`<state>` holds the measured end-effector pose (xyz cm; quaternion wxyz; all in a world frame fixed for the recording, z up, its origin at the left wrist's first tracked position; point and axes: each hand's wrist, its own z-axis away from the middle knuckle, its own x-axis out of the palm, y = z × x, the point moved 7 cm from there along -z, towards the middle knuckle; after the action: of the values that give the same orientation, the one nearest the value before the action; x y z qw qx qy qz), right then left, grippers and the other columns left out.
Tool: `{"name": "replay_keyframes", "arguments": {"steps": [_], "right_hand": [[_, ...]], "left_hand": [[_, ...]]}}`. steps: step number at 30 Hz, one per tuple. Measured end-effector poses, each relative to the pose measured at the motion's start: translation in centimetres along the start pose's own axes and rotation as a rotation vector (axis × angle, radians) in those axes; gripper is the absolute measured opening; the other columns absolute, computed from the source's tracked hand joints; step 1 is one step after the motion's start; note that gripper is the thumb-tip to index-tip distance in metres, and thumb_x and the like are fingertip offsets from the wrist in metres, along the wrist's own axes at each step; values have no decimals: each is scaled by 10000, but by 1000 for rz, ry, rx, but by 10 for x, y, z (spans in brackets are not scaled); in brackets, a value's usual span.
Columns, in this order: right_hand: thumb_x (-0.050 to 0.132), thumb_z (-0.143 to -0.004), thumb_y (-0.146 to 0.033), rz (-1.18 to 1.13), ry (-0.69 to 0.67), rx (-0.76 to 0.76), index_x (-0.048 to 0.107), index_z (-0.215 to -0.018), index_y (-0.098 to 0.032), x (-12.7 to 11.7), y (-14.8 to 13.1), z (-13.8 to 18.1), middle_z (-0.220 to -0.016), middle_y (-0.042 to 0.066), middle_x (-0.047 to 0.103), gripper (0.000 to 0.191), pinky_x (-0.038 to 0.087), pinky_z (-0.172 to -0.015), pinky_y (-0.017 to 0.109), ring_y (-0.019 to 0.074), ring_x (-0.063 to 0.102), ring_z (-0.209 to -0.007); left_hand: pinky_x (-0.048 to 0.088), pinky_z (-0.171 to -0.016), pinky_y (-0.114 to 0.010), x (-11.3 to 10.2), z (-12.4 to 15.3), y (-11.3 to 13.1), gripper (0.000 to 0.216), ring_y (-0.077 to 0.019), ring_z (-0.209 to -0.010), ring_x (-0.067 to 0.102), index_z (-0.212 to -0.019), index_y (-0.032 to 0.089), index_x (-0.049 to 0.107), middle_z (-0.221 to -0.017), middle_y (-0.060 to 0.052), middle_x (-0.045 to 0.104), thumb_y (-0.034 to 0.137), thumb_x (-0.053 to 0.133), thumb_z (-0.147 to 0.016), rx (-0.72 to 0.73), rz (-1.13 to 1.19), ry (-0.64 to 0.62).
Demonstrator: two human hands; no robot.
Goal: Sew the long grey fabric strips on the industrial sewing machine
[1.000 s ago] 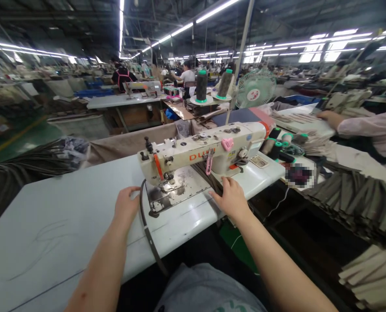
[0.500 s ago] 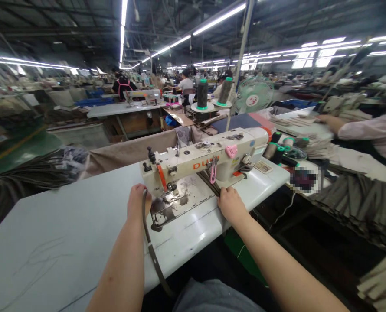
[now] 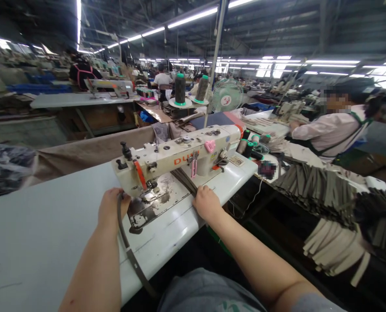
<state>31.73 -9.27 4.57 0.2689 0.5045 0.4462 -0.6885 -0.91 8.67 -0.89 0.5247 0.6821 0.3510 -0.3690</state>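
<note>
Single head-worn view, looking forward and down from just above the seated person's arms, close over the sewing machine (image 3: 176, 160) and white table (image 3: 43, 225), wide-angle and tilted, factory rows receding behind, a neighbouring worker (image 3: 329, 128) at the right edge

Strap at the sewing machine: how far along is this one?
Done: a length of the dark strap already trails off the table edge toward the lap. In hand: left hand holds the strap beside the needle of the sewing machine; right hand rests on the strips under the arm. Left: a pile of strips at right.
</note>
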Motion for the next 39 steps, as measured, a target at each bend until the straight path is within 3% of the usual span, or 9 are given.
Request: {"name": "replay_keyframes", "arguments": {"steps": [4,8,11,14,17,20,25,31,39], "right_hand": [[745,-1127,-300,-403,-150,66,716,-1193,-155,-1,13,11,-1033,30,747,162,663,-799,374,207,744,-840],[571,-1186,-284,-904,-376,161,682,-1081,-164,13,20,44,-768,-48,624,194,457,-487,187,107,579,-543],[533,-1156,-270,-1209,-537,276,678,-1010,-147,34,23,77,-745,-19,608,239,410,-460,134,93,593,-559],[721,-1045,-417,-1421,-647,374,690,-885,-139,57,24,103,-762,27,658,322,543,-540,147,119,684,-642],[946,-804,-471,-1568,-693,413,747,-892,-121,73,25,120,-851,66,731,412,624,-644,175,154,754,-750],[1038,-597,-373,-1648,-730,425,801,-1040,-111,84,24,135,-900,82,784,568,640,-648,199,185,784,-768],[1030,-462,-226,-1690,-815,455,809,-1046,-97,98,19,159,-853,118,811,637,671,-697,259,257,820,-819],[1057,-704,-629,-1692,-719,400,793,-1170,-131,93,18,154,-588,-15,687,730,542,-475,158,183,749,-577],[1121,-660,-564,-1573,-831,430,843,-1024,-110,91,12,164,-768,60,778,645,657,-633,207,217,805,-752]], "left_hand": [[564,-993,-406,-3,2,6,335,-374,-1214,712,-1071,149,798,-1187,-184,781,344,598,-885,14,-10,0],[569,-971,-406,-1,1,9,339,-371,-1192,719,-1057,160,806,-1160,-165,789,345,585,-878,34,-6,-25],[575,-970,-431,-1,2,11,334,-383,-1176,719,-1006,157,794,-1147,-175,777,378,567,-899,32,2,-21],[573,-1021,-437,-1,6,15,359,-381,-1209,709,-1046,172,782,-1164,-164,773,432,562,-931,37,47,1],[568,-1062,-430,-3,10,18,354,-369,-1219,707,-1072,189,773,-1145,-146,778,436,559,-935,20,67,5],[570,-1072,-435,-3,12,19,351,-369,-1198,716,-1061,194,769,-1135,-144,776,436,557,-918,4,74,-8],[584,-1049,-460,-3,11,18,374,-391,-1221,709,-1072,192,777,-1173,-154,773,455,558,-922,34,67,23],[574,-1104,-438,2,7,11,310,-364,-1258,705,-1145,190,785,-1223,-135,780,321,627,-912,-5,106,50],[511,-1238,-493,1,8,26,319,-353,-1371,655,-1209,181,777,-1350,-147,755,140,690,-904,110,263,45]]}}
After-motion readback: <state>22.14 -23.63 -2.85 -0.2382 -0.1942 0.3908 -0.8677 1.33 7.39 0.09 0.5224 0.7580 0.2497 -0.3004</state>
